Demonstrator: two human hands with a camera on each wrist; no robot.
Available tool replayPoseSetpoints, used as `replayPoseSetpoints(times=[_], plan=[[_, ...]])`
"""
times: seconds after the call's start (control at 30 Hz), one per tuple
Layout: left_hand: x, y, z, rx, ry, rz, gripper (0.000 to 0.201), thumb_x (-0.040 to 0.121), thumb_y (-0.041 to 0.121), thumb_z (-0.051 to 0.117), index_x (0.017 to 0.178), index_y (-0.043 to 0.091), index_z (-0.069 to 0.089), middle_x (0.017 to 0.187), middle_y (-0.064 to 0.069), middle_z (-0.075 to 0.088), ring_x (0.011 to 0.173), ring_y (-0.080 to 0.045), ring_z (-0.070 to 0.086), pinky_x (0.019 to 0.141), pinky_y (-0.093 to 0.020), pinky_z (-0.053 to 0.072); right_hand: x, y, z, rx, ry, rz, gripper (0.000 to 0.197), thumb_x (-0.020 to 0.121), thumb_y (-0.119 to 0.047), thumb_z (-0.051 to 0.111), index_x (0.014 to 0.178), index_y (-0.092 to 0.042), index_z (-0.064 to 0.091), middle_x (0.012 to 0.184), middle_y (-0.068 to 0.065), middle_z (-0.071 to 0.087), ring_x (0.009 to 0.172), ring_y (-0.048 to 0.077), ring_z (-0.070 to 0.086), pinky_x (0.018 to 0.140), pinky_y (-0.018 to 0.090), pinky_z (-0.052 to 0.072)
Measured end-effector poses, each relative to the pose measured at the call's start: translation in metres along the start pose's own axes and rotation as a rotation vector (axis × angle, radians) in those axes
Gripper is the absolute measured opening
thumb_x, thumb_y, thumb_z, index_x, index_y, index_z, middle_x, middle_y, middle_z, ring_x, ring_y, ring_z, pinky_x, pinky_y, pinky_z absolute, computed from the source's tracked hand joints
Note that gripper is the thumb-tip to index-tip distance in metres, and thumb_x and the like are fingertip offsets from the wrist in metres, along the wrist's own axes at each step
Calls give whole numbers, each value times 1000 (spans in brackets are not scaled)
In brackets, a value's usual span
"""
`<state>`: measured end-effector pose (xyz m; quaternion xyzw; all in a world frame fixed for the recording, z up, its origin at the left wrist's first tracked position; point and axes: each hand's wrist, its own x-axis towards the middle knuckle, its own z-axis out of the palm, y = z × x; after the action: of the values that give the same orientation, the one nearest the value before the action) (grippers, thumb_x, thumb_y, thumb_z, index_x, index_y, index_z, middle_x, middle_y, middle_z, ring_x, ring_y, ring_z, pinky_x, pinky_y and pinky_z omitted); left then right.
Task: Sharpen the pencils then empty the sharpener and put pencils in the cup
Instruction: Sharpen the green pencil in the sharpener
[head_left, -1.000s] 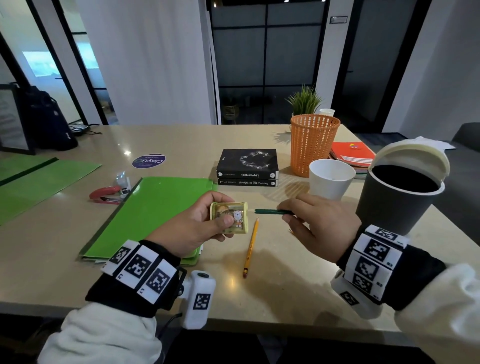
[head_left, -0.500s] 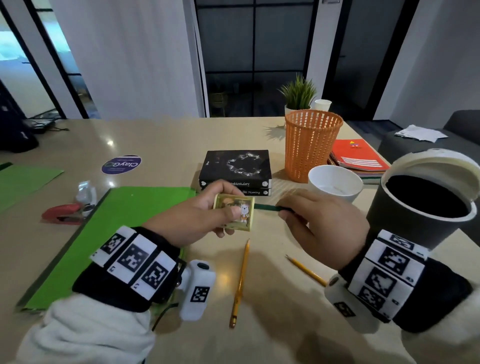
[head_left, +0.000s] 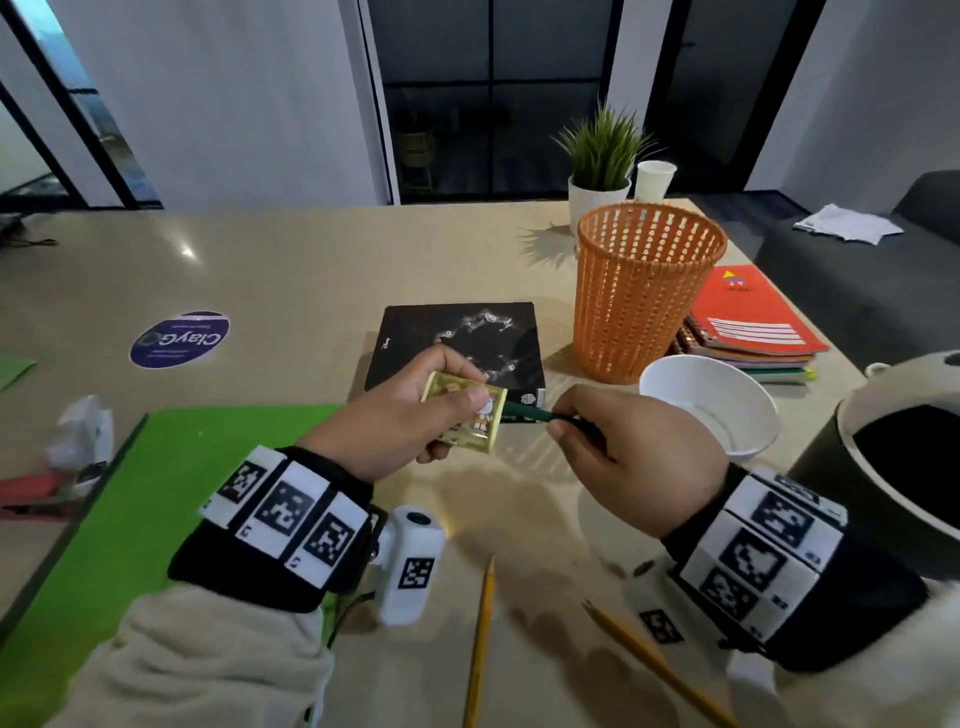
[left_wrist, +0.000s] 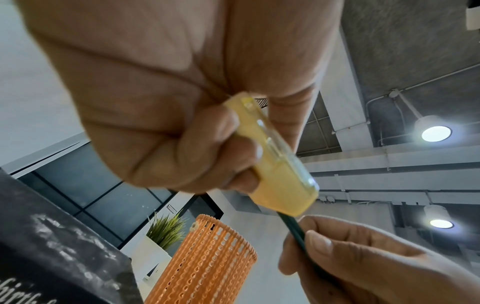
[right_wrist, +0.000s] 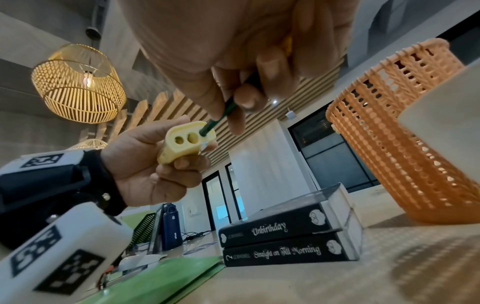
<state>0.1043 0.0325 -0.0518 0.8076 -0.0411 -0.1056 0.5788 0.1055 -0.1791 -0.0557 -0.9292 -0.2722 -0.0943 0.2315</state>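
Note:
My left hand (head_left: 410, 410) grips a small yellow sharpener (head_left: 467, 418) above the table. In the right wrist view the sharpener (right_wrist: 187, 142) shows three holes, and a dark green pencil (right_wrist: 217, 120) sits in the rightmost one. My right hand (head_left: 613, 447) pinches that green pencil (head_left: 530, 413) close behind the sharpener. The left wrist view shows the green pencil (left_wrist: 293, 228) coming out of the sharpener (left_wrist: 278, 162). Two yellow pencils (head_left: 480, 639) (head_left: 654, 665) lie on the table in front of me. A white paper cup (head_left: 711, 410) stands just right of my right hand.
An orange mesh basket (head_left: 644, 291) stands behind the cup, with two stacked black books (head_left: 457, 332) to its left. A green folder (head_left: 130, 509) and a red stapler (head_left: 31, 493) lie at left. A dark lidded cup (head_left: 893, 467) looms at right, with notebooks (head_left: 753, 327) behind.
The green pencil's tip has gone into the sharpener, and both hands have drawn together. My view has tilted down and nearer, bringing a second yellow pencil into sight.

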Motion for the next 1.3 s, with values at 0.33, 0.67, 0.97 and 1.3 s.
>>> replayPoseSetpoints(times=[0.33, 0.67, 0.97, 1.3], plan=[[-22, 6, -1, -23, 73, 9, 24, 76, 49, 55, 88, 29, 53, 77, -1, 56, 52, -11, 50, 51, -23, 38, -10, -17, 0, -26, 77, -45, 14, 91, -31, 48, 96, -21, 57, 67, -13, 48, 66, 19, 56, 49, 27, 35], [-75, 23, 25, -181, 85, 64, 11, 92, 26, 48, 98, 18, 49, 74, -6, 51, 50, -12, 49, 47, -18, 41, -43, -29, -32, -263, 232, -265, 28, 86, -30, 40, 90, -16, 63, 69, 2, 58, 62, 30, 55, 54, 31, 41], [-88, 33, 37, -212, 85, 155, 44, 66, 44, 75, 93, 21, 48, 67, 1, 57, 48, -11, 48, 42, -17, 39, -60, -40, -49, -444, 410, -308, 30, 87, -29, 39, 87, -16, 65, 70, 3, 58, 60, 28, 53, 57, 34, 44], [-101, 30, 39, -15, 79, 226, 44, 75, 34, 72, 101, 16, 41, 58, 8, 59, 53, -7, 54, 54, -20, 45, -64, -46, -43, -217, 276, -279, 28, 86, -33, 39, 74, -20, 60, 57, -8, 56, 50, 20, 53, 41, 19, 25]])
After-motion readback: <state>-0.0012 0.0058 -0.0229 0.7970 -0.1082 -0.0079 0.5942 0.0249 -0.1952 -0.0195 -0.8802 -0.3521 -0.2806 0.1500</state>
